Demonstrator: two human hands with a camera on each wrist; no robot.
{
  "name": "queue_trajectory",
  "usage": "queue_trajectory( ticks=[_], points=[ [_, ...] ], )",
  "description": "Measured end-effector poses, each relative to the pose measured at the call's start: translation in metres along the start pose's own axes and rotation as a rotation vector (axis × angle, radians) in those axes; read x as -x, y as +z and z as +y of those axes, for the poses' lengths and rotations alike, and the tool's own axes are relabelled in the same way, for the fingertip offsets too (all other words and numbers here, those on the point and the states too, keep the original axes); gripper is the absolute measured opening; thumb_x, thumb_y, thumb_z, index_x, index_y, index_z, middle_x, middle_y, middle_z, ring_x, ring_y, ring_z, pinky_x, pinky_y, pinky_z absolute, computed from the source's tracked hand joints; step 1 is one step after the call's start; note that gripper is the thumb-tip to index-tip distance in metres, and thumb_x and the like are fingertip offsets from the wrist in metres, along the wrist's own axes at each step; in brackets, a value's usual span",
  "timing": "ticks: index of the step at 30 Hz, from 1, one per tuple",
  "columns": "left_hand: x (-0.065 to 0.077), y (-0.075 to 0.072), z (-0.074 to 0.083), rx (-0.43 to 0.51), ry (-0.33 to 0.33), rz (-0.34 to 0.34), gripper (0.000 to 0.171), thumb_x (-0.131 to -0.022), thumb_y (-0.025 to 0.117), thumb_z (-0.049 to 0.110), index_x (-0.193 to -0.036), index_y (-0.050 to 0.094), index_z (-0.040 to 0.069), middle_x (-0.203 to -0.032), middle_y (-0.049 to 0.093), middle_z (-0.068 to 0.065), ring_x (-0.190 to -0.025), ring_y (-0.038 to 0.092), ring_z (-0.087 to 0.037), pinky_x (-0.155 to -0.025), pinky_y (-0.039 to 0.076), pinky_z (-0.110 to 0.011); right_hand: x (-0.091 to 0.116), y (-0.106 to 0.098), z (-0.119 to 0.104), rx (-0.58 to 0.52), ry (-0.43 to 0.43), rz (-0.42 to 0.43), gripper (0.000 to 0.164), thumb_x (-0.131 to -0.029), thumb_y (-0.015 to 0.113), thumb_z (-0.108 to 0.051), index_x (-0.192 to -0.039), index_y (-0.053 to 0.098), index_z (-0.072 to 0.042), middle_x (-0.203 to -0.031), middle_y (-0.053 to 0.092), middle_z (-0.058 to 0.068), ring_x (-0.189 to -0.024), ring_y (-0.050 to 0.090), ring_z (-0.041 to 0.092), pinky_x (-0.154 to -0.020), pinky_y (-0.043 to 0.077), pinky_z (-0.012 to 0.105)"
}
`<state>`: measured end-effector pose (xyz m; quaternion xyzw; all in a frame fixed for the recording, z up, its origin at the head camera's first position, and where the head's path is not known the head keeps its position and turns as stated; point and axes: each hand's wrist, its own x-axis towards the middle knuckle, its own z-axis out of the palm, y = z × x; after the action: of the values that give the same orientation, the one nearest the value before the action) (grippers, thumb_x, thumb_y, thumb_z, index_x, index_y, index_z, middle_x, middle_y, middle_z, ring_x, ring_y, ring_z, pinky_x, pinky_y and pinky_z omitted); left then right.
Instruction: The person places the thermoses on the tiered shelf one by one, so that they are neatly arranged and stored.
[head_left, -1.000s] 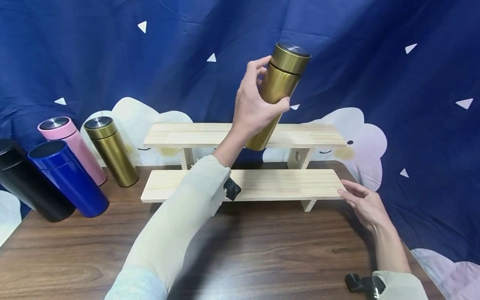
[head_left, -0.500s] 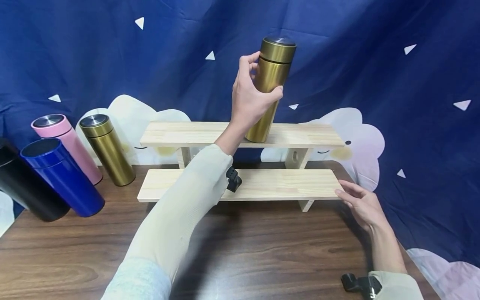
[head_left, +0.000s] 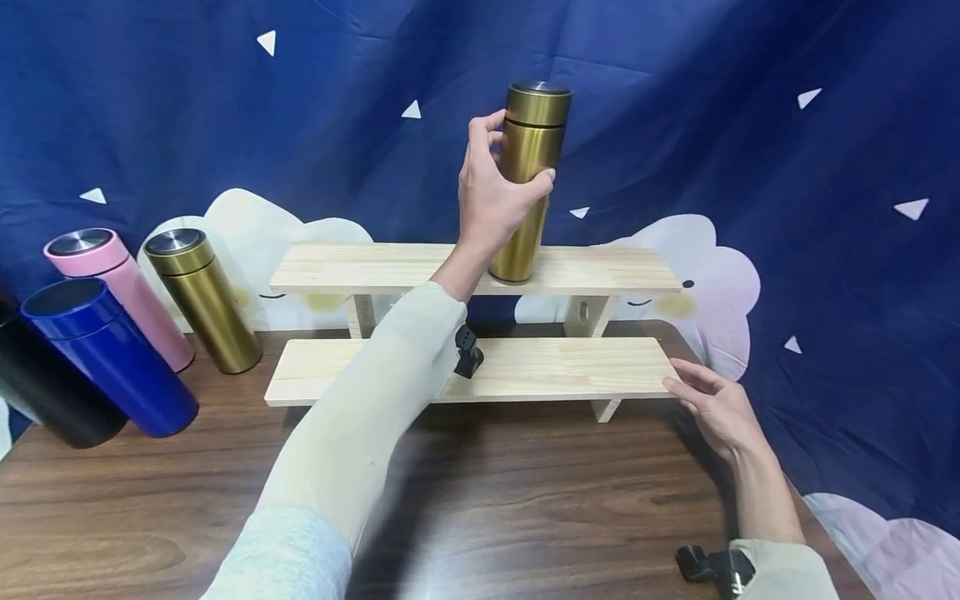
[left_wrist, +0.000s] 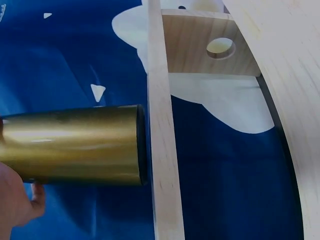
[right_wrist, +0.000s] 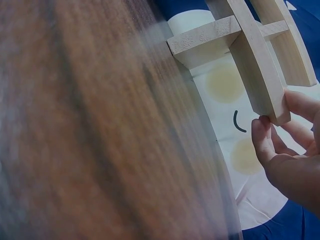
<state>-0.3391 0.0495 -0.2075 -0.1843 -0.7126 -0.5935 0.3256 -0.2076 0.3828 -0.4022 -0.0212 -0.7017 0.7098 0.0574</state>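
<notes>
My left hand (head_left: 491, 196) grips a gold thermos bottle (head_left: 534, 146) with a dark-rimmed, shiny lid. The bottle stands nearly upright, its base overlapping the upper board of a two-tier wooden shelf (head_left: 615, 267). In the left wrist view the base of the gold thermos bottle (left_wrist: 75, 145) is right at the board's edge. At the shelf's right end, my right hand (head_left: 716, 408) pinches the corner of the lower board (head_left: 570, 362). The right wrist view shows the thumb under that board's end and the fingers of my right hand (right_wrist: 295, 160) over it.
To the left stand a pink bottle (head_left: 123, 287), a second gold bottle (head_left: 206, 304), a blue bottle (head_left: 112, 354) and a black bottle (head_left: 45, 379), partly out of frame. All are on a brown wooden table (head_left: 540, 492). A blue curtain (head_left: 675, 125) with white clouds hangs behind.
My left hand has brought the gold thermos bottle left and slightly down onto the upper board's area, and the bottle has straightened from a tilt. My right hand keeps its hold on the shelf.
</notes>
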Motion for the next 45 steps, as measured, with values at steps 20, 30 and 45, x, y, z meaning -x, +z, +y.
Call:
queue_trajectory(
  ticks=[20,30,45],
  points=[
    [0.001,0.0,-0.007,0.011,0.025,0.003,0.08,-0.076,0.086,0.017,-0.145,0.044,0.01,-0.13,0.055,-0.008,-0.112,0.053,-0.017,-0.091,0.042,-0.026,-0.001,0.004,-0.002,0.008,0.001,-0.02,0.04,-0.095,0.068,-0.001,-0.133,0.056,0.004,-0.106,0.069,-0.007,-0.095,0.066,0.004,-0.086,0.05,0.016],
    [-0.001,-0.002,-0.01,0.07,0.038,-0.035,0.08,-0.076,0.086,0.016,-0.144,0.044,0.011,-0.13,0.056,-0.007,-0.111,0.052,-0.017,-0.092,0.041,-0.028,-0.002,0.004,-0.003,0.01,-0.004,-0.017,0.035,-0.094,0.068,0.0,-0.128,0.061,-0.002,-0.107,0.068,-0.007,-0.095,0.065,0.002,-0.085,0.05,0.015],
    [-0.002,-0.009,-0.015,0.116,-0.018,-0.078,0.083,-0.078,0.085,0.02,-0.148,0.041,0.016,-0.134,0.053,-0.004,-0.114,0.05,-0.016,-0.092,0.04,-0.029,-0.004,0.002,-0.004,-0.005,0.009,-0.021,0.038,-0.094,0.067,0.003,-0.132,0.06,0.0,-0.106,0.068,-0.008,-0.095,0.064,0.001,-0.086,0.05,0.015]
  ],
)
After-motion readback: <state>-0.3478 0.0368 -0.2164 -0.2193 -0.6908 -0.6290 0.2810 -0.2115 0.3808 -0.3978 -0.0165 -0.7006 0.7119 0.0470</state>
